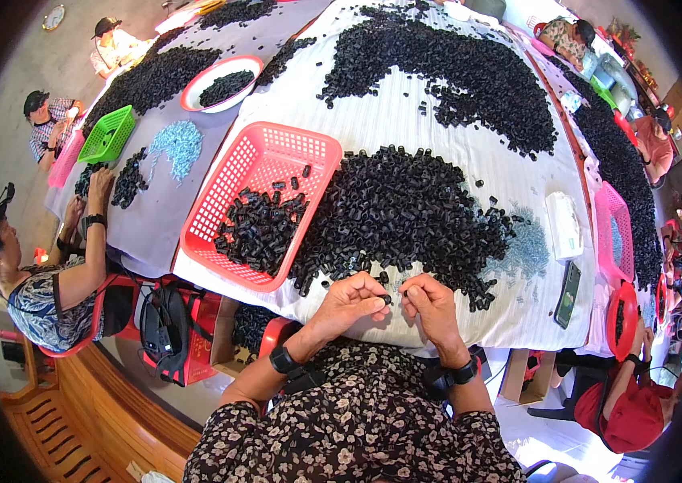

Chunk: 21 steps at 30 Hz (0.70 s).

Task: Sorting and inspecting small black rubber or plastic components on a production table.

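Observation:
Both my hands are close together over the near edge of a white cloth-covered table. My left hand [350,302] pinches a small black cylindrical piece [387,299] between thumb and fingertips. Facing it, my right hand [431,307] has its thumb and fingers pressed together; what they hold, if anything, is too small to make out. Just beyond lies a large heap of black cylindrical pieces [397,209]. To its left, a pink-red lattice basket [220,189] holds more such pieces. Small clear bits [522,245] are spread at the heap's right.
A white tissue pack [564,225] and a phone [568,294] lie at the right. Beyond is another black heap [445,72]. At left are a green basket [107,135], light-blue pieces [176,149] and a red-rimmed bowl [187,98]. Co-workers sit along both sides.

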Each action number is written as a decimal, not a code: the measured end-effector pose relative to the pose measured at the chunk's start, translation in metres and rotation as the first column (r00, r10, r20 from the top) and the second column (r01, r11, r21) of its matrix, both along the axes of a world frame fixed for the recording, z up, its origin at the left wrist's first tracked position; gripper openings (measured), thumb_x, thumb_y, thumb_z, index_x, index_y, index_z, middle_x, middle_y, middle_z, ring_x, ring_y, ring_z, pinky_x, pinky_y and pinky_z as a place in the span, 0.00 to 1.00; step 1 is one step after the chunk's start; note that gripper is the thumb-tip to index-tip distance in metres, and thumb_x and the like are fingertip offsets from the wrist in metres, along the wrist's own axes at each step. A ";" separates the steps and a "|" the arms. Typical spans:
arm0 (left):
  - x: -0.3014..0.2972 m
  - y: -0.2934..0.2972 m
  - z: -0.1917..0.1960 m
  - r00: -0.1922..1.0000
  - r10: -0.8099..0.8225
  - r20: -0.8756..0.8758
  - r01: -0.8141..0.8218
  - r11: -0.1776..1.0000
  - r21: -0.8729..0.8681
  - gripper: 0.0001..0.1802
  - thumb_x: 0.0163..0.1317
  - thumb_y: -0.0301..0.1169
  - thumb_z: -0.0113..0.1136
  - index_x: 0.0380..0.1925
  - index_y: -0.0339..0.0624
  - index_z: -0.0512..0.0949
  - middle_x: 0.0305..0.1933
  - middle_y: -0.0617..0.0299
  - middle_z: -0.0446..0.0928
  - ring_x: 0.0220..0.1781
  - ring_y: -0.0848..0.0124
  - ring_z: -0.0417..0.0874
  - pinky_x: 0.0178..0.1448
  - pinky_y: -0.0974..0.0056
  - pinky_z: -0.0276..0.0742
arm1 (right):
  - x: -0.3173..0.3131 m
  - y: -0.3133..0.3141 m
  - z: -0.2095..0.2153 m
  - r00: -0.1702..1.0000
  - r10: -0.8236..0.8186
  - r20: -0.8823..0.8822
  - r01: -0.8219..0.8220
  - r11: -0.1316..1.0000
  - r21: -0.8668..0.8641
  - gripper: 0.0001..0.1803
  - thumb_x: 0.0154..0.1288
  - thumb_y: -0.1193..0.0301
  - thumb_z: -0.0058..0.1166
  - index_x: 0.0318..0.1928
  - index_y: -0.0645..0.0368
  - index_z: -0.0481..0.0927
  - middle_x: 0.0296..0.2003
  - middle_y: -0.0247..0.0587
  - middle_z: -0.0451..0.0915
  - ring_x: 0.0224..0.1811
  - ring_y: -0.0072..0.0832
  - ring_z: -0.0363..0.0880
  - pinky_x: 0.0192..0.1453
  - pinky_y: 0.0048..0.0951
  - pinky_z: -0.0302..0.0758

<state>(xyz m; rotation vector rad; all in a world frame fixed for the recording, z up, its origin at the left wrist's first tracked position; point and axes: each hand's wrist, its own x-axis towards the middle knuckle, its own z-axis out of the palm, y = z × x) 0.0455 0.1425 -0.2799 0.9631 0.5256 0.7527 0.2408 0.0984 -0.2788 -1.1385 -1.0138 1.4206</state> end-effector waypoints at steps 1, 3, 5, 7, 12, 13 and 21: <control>0.001 -0.001 0.000 1.000 0.006 -0.004 -0.006 1.000 -0.002 0.07 0.63 0.26 0.58 0.38 0.35 0.74 0.33 0.60 0.80 0.33 0.75 0.80 0.41 0.71 0.77 | -0.002 -0.001 0.001 1.000 0.000 -0.001 0.000 1.000 -0.001 0.07 0.68 0.71 0.52 0.43 0.61 0.76 0.25 0.29 0.73 0.24 0.12 0.68 0.26 0.14 0.65; 0.001 -0.001 -0.002 1.000 0.010 -0.017 -0.010 1.000 0.002 0.06 0.63 0.26 0.57 0.38 0.36 0.73 0.34 0.60 0.80 0.33 0.76 0.80 0.40 0.71 0.77 | -0.006 -0.002 0.004 0.997 -0.079 0.018 0.077 0.993 0.091 0.06 0.67 0.71 0.52 0.41 0.60 0.76 0.26 0.29 0.73 0.24 0.11 0.68 0.24 0.13 0.64; 0.001 -0.001 -0.004 0.999 0.015 -0.028 -0.015 1.000 0.005 0.06 0.63 0.26 0.57 0.38 0.36 0.73 0.34 0.60 0.80 0.33 0.76 0.80 0.40 0.71 0.77 | -0.005 -0.003 0.004 0.995 -0.100 0.024 0.096 0.988 0.122 0.05 0.67 0.72 0.53 0.39 0.60 0.76 0.26 0.28 0.73 0.23 0.11 0.67 0.24 0.13 0.64; 0.001 -0.002 -0.005 1.000 0.012 -0.023 -0.012 1.000 0.010 0.06 0.63 0.26 0.57 0.38 0.35 0.73 0.34 0.60 0.80 0.33 0.76 0.79 0.40 0.71 0.77 | -0.006 -0.005 0.005 0.992 -0.123 0.030 0.117 0.981 0.152 0.04 0.67 0.72 0.53 0.38 0.60 0.77 0.27 0.28 0.74 0.23 0.10 0.67 0.25 0.13 0.64; 0.007 -0.005 -0.007 1.000 0.007 -0.008 -0.007 1.000 0.005 0.06 0.64 0.25 0.56 0.38 0.35 0.73 0.34 0.60 0.79 0.33 0.77 0.79 0.40 0.72 0.76 | -0.018 -0.008 0.022 0.873 -0.146 0.466 -0.012 0.948 0.318 0.07 0.61 0.76 0.56 0.40 0.61 0.77 0.30 0.34 0.76 0.28 0.19 0.73 0.31 0.20 0.70; 0.007 -0.006 -0.009 1.000 0.020 -0.008 -0.020 0.999 0.026 0.06 0.64 0.25 0.56 0.38 0.36 0.73 0.34 0.60 0.79 0.33 0.77 0.79 0.40 0.72 0.76 | -0.019 -0.010 0.030 0.867 -0.116 0.485 -0.017 0.965 0.261 0.08 0.60 0.77 0.56 0.41 0.62 0.78 0.32 0.38 0.76 0.32 0.23 0.75 0.35 0.23 0.72; 0.006 -0.009 -0.007 1.000 -0.008 -0.017 0.009 0.998 0.068 0.05 0.65 0.25 0.55 0.39 0.36 0.73 0.35 0.61 0.79 0.34 0.78 0.79 0.41 0.73 0.75 | -0.016 -0.015 0.027 0.869 -0.108 0.483 -0.026 0.965 0.262 0.08 0.63 0.79 0.50 0.43 0.63 0.76 0.33 0.39 0.77 0.30 0.23 0.77 0.33 0.24 0.74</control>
